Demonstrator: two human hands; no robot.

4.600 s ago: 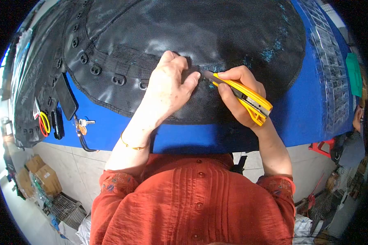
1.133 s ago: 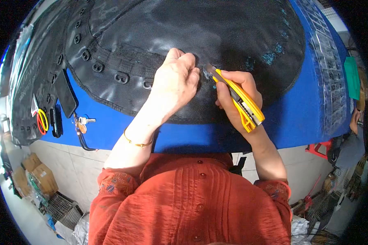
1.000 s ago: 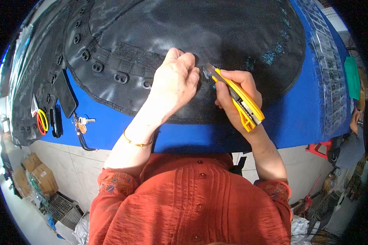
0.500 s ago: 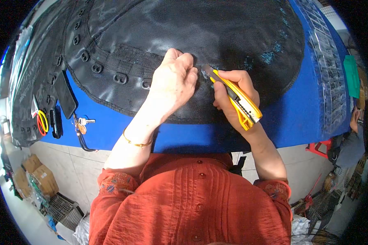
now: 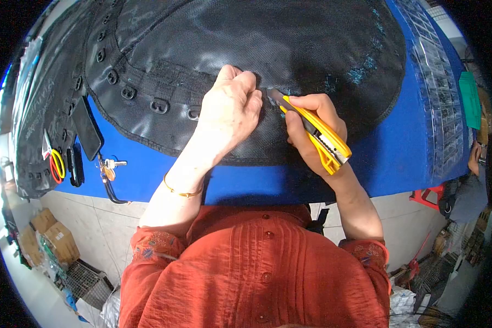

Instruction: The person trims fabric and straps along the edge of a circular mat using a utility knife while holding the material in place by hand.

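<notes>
A large black mesh fabric piece (image 5: 164,131) with a rounded, bound edge lies spread in front of me. Black plastic rings (image 5: 159,106) and a webbing strap (image 5: 147,82) run along its left part. My left hand (image 5: 232,104) is closed in a fist on the fabric, gripping it; its fingertips are hidden. In my right hand (image 5: 317,117) is a yellow utility knife (image 5: 325,136), its blade end pointing up and left at the fabric, close to my left knuckles. Teal thread bits (image 5: 361,71) are scattered to the right of the knife.
The blue table (image 5: 246,183) carries scissors (image 5: 56,161), a black phone-like slab (image 5: 87,128) and keys (image 5: 112,164) at left. Clear plastic sheeting (image 5: 437,104) covers the right side. Another person's hand (image 5: 475,156) shows at far right. Cardboard boxes (image 5: 60,240) stand on the floor.
My left hand has shifted slightly left, and the fabric's rings with it. The knife's blade end has also moved a little left; my right hand stays almost in place.
</notes>
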